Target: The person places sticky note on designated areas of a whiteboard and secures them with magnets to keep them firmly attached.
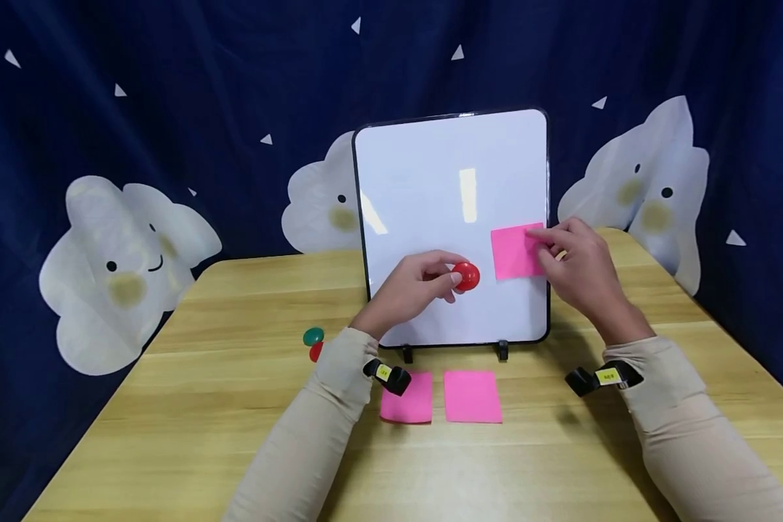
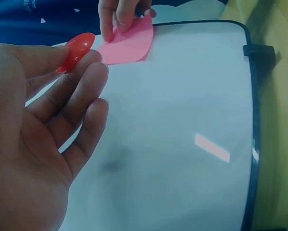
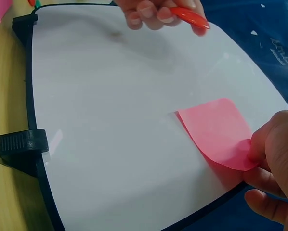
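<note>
My left hand (image 1: 424, 283) pinches a round red magnet (image 1: 466, 276) between thumb and fingertips, in front of the whiteboard (image 1: 424, 188). In the left wrist view the magnet (image 2: 77, 52) is seen edge-on, and the other fingers are loosely bent. At the board's right side my right hand (image 1: 581, 264) pinches the edge of a pink sticky note (image 1: 512, 252). The right wrist view shows the note (image 3: 218, 132) curving away from the board near the thumb. One of its corners appears to touch the surface; how much more touches, I cannot tell.
Two pink sticky notes, a left one (image 1: 407, 406) and a right one (image 1: 473, 396), lie on the wooden table (image 1: 235, 406) before the board. A green disc (image 1: 313, 336) and a partly hidden red disc (image 1: 316, 352) lie left. Black feet (image 1: 503, 351) support the board; a curtain (image 1: 189, 87) hangs behind.
</note>
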